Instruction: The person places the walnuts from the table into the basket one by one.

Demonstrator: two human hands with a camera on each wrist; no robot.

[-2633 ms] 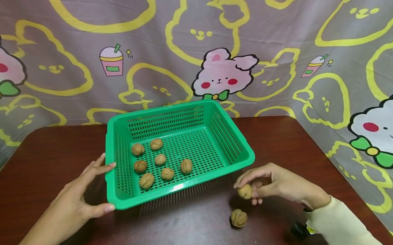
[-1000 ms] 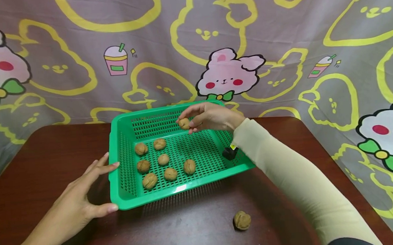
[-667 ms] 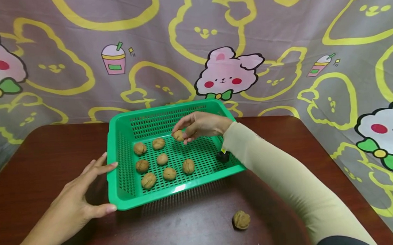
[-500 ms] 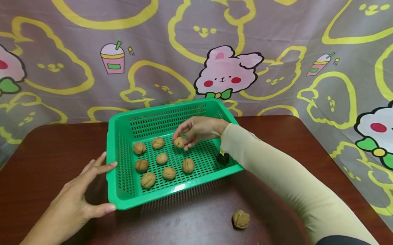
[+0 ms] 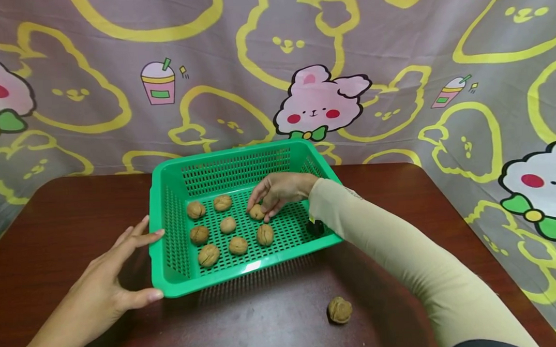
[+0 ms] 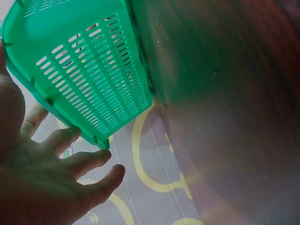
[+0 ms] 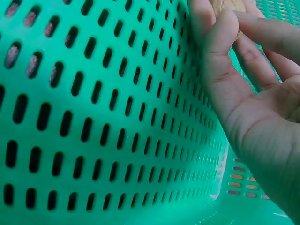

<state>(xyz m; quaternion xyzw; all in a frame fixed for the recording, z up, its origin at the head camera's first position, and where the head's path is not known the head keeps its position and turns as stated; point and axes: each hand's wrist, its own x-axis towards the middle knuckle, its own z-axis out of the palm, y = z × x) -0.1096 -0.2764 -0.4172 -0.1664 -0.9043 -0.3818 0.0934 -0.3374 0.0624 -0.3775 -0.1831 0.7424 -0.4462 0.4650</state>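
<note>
A green slotted plastic basket (image 5: pixel 217 276) stands on the table, with several walnuts (image 5: pixel 209 255) lying apart on the left half of its floor. Inside it, my right hand (image 5: pixel 285 187) pinches a walnut (image 5: pixel 257 211) between thumb and fingers, low near the floor and just behind another walnut (image 5: pixel 264 234). The right wrist view shows only part of that held walnut (image 7: pixel 228 6). My left hand (image 5: pixel 101 290) touches the basket's left rim with spread fingertips and thumb; in the left wrist view its fingers (image 6: pixel 96 161) reach loosely past the rim.
One more walnut (image 5: pixel 340 310) lies on the dark reddish-brown table (image 5: pixel 247 325) in front of the basket, to the right. A patterned cloth (image 5: pixel 226 56) hangs behind the table. Beneath my right wrist a small black device (image 5: pixel 315 227) hangs inside the basket.
My right hand has carried a walnut from the table over the basket's right side and lowered it inside, near the floor. My left hand has stayed at the rim.
</note>
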